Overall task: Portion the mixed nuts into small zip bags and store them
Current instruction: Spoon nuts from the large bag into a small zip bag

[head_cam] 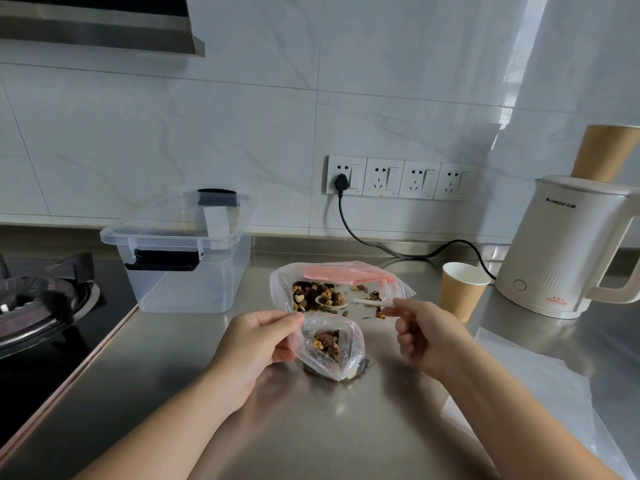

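Nearest me, my left hand (258, 341) pinches the rim of a small bag (332, 348), thin crinkled clear plastic with a red zip line, holding its mouth open. The bag sits on the brushed steel desk (173, 393) with a lumpy clump of nuts (327, 341) inside. At 3 o'clock of it, my right hand (420, 336) curls around the slim handle of a white plastic spoon (343, 301), gripped between thumb and forefinger.

The spoon's oval bowl carries a heap of nuts and lies inside the big bag (341, 289) at 12 o'clock of the small one. That big bag is glossy, clear, flat on the desk, with a pink zip band along its far edge and dark and tan nuts piled at its left side.

At 2 o'clock stands a tan paper cup (462, 292), white inside, and past it a smooth cream kettle (568, 251) with a second cup (604, 152) behind. At 10 o'clock is a clear rectangular box (183, 254) with black latches. A black cord (367, 240) runs to the wall sockets (398, 178).
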